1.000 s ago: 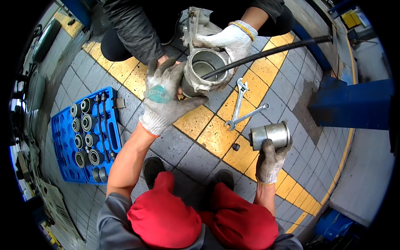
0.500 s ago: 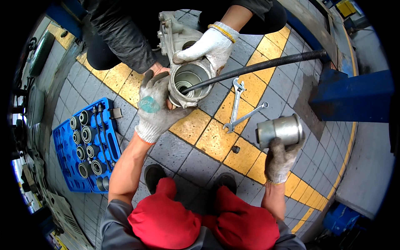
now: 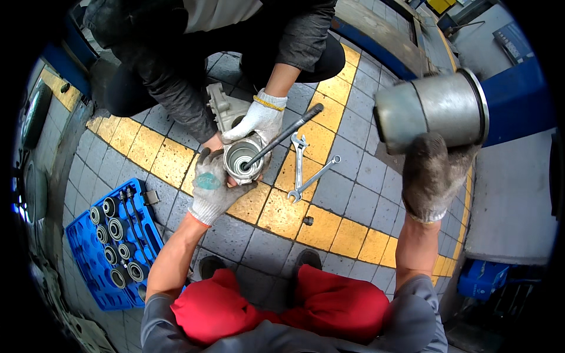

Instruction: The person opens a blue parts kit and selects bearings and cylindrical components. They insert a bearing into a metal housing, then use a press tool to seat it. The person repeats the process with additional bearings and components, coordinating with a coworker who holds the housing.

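Note:
My right hand (image 3: 432, 176), in a dirty work glove, grips a large silver metal sleeve (image 3: 450, 112) with a flanged end, raised high at the right. My gloved left hand (image 3: 213, 181) holds the near left side of a cast metal housing (image 3: 226, 112), thumb along its lower rim. A long dark threaded rod (image 3: 288, 134) stands tilted out of the housing's round bore, where stepped rings show. Across the housing, a co-worker's white-gloved hand (image 3: 259, 120) steadies its right side. The co-worker's other hand (image 3: 213, 142) is at its left, partly hidden.
An adjustable wrench (image 3: 299, 162) and a combination wrench (image 3: 318, 175) lie crossed on the tiles right of the housing. Nearer lies a small dark fitting (image 3: 308, 220). A blue tool case (image 3: 88, 235) with several ring adapters lies open at left. A blue lift post (image 3: 524, 100) stands right.
My right hand has lifted the sleeve up and to the right, closer to the camera. My left hand stays on the housing. The view has tilted, bringing more of the co-worker in.

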`<state>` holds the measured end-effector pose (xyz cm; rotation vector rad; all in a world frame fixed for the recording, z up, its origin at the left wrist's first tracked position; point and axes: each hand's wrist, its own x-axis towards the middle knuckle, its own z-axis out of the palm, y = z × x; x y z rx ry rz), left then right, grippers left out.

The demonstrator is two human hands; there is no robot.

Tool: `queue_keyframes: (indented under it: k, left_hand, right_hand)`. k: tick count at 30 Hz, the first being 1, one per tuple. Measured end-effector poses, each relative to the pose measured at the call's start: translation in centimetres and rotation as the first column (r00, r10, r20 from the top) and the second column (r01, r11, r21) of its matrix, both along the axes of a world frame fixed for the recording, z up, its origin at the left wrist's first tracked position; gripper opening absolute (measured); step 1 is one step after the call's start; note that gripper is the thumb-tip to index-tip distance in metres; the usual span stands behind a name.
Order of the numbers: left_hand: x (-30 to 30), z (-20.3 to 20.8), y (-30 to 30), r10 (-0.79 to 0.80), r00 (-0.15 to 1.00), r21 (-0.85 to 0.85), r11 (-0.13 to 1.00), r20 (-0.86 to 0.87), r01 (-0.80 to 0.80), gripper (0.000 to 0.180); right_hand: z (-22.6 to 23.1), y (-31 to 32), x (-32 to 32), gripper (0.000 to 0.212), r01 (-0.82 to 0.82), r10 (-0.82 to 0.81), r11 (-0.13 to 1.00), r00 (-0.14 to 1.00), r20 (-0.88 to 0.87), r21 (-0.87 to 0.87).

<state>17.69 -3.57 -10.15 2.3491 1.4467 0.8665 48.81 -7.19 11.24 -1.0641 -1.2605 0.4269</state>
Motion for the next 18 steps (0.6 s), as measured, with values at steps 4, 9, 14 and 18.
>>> queue_keyframes:
  k: [4,9,14,18]
  left_hand:
    - [-1.5,-2.7,0.0,0.031,0.999,-0.017,0.999,-0.008,-0.032,0.067]
    - [-2.2,-5.6,-0.2,0.062,0.995,-0.017,0.998,0.075,-0.061,0.080]
    - [-1.9,-4.8,-1.3,0.101,0.971,-0.053,0.994,0.214,-0.092,0.085]
    - [-2.3,-2.8,-2.2,0.094,0.963,0.095,0.988,0.254,-0.121,0.085]
  right_hand:
    - [-0.3,1.5,-3.9,0.094,-0.037,0.036,0.999,0.996,0.084,0.017]
    - [-1.1,2.6,-6.5,0.093,-0.100,0.095,0.995,0.981,0.169,0.017]
    - [-2.7,3.5,-6.3,0.084,-0.255,0.248,0.966,0.958,-0.145,-0.034]
    - [-4.1,4.5,-4.4,0.075,-0.332,0.291,0.941,0.892,-0.346,-0.062]
